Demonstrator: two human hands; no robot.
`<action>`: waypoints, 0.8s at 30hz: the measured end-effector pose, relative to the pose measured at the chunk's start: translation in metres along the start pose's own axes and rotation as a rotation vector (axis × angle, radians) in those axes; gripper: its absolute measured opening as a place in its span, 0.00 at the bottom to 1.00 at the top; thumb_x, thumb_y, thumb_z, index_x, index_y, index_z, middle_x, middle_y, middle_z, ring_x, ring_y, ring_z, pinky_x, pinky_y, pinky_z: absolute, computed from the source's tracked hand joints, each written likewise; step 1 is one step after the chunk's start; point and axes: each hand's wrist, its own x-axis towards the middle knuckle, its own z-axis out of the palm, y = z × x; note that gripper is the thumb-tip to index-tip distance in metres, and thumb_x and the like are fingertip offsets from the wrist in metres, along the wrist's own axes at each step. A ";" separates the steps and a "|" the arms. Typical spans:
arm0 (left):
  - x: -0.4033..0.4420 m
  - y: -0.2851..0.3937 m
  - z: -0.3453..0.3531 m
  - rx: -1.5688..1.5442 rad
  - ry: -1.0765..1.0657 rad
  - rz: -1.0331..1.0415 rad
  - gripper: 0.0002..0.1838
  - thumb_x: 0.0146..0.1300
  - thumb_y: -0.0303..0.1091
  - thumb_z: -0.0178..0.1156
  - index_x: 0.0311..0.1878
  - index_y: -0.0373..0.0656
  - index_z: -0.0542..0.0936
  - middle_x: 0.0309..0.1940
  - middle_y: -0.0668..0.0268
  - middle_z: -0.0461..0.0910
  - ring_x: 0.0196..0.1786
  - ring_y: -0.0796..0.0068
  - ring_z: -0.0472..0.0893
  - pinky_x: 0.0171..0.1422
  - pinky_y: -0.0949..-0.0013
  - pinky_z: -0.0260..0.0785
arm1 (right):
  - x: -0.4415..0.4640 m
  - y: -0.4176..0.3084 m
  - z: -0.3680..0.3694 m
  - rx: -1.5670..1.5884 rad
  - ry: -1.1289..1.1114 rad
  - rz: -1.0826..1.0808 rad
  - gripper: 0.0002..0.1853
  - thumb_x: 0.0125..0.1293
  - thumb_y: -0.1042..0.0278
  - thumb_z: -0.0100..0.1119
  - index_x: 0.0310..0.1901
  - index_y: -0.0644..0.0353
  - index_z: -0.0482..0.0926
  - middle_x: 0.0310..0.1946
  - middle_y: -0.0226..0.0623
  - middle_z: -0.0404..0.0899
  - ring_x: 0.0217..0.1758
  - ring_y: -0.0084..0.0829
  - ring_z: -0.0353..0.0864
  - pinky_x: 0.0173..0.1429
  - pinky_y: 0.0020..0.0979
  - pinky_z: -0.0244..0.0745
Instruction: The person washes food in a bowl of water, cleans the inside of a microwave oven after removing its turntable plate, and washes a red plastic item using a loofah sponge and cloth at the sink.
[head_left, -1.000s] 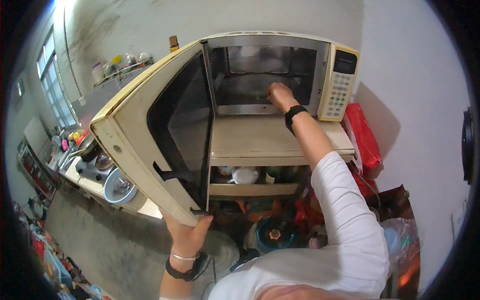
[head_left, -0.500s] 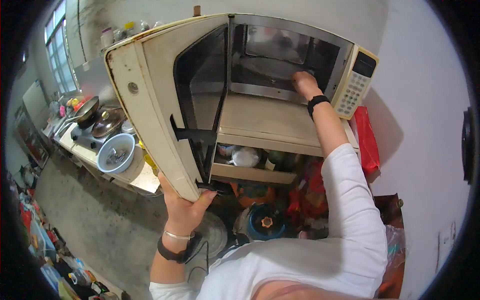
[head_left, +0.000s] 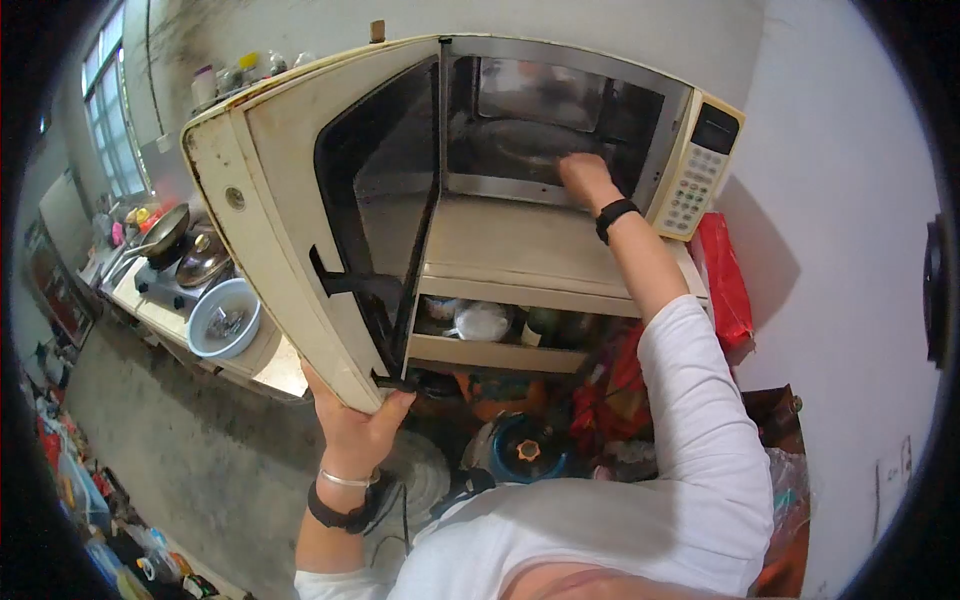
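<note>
A cream microwave oven [head_left: 560, 60] stands with its door [head_left: 285, 190] swung wide to the left. My left hand [head_left: 355, 425] grips the lower corner of that door, thumb on the inner side near a black latch hook [head_left: 392, 382]. At the mouth of the dark metal cavity [head_left: 540, 90] is my right hand [head_left: 586, 180], its fingers curled closed near the lower front lip. Whatever those fingers hold, if anything, is hidden behind the hand. Part of a round plate [head_left: 515, 140] shows faintly on the cavity floor.
Beneath the oven, a cream cabinet [head_left: 520, 240] has a shelf with a white lidded pot [head_left: 480, 322] and bottles. A gas cylinder [head_left: 528, 447] stands below. Leftward, a counter holds a blue basin [head_left: 224, 320] and a wok [head_left: 165, 230]. A red bag [head_left: 722, 285] hangs beside the right wall.
My right hand has shifted slightly left and down along the cavity's front edge. The whole view has moved a little. My left hand keeps its grip on the door.
</note>
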 end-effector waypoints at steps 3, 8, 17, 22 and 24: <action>-0.003 -0.007 -0.003 0.059 -0.008 -0.048 0.46 0.42 0.38 0.69 0.59 0.31 0.53 0.50 0.57 0.63 0.51 0.64 0.66 0.56 0.66 0.59 | 0.003 -0.016 0.004 -0.026 0.016 -0.044 0.07 0.52 0.74 0.51 0.30 0.57 0.81 0.30 0.43 0.80 0.35 0.41 0.81 0.36 0.38 0.76; -0.003 -0.013 -0.003 0.159 0.046 0.086 0.33 0.44 0.32 0.65 0.53 0.38 0.59 0.40 0.66 0.66 0.38 0.77 0.69 0.42 0.74 0.66 | 0.004 -0.044 0.015 0.059 0.242 -0.019 0.08 0.54 0.72 0.50 0.35 0.56 0.79 0.36 0.38 0.78 0.40 0.37 0.79 0.37 0.35 0.77; -0.006 -0.017 -0.008 0.229 -0.006 0.127 0.33 0.47 0.31 0.63 0.54 0.36 0.57 0.41 0.65 0.65 0.42 0.75 0.68 0.48 0.71 0.64 | -0.012 -0.032 0.003 0.323 0.054 0.202 0.14 0.48 0.70 0.57 0.40 0.58 0.78 0.40 0.42 0.77 0.46 0.41 0.76 0.46 0.40 0.74; -0.008 -0.020 -0.005 0.149 0.016 0.134 0.33 0.47 0.30 0.62 0.54 0.35 0.57 0.43 0.63 0.65 0.45 0.74 0.67 0.52 0.70 0.63 | -0.028 -0.014 -0.003 0.480 -0.029 0.332 0.16 0.51 0.64 0.59 0.42 0.56 0.79 0.40 0.41 0.78 0.48 0.43 0.74 0.55 0.48 0.64; -0.010 -0.025 -0.006 0.134 0.029 0.096 0.34 0.47 0.31 0.63 0.55 0.36 0.56 0.43 0.63 0.65 0.46 0.74 0.67 0.53 0.68 0.62 | -0.023 -0.010 0.007 0.508 0.018 0.331 0.13 0.52 0.65 0.58 0.40 0.57 0.80 0.39 0.43 0.78 0.46 0.44 0.75 0.52 0.46 0.66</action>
